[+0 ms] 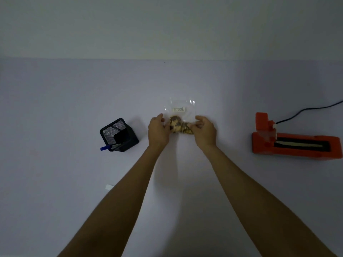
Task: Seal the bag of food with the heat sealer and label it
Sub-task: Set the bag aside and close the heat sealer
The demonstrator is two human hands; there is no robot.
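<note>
Surface: pale tabletop meeting a plain wall at the far edge.
Left hand: fingers curled on the left side of the bag, gripping it.
Right hand: fingers curled on the bag's right side, gripping it.
Bag: clear plastic, centre of table between both hands, food bunched at the near end, small label on the far part.
Heat sealer: orange, well apart to the right, cable trailing off.
Pen holder: black mesh, near left, blue pen inside.
White slip: beside left forearm.
</note>
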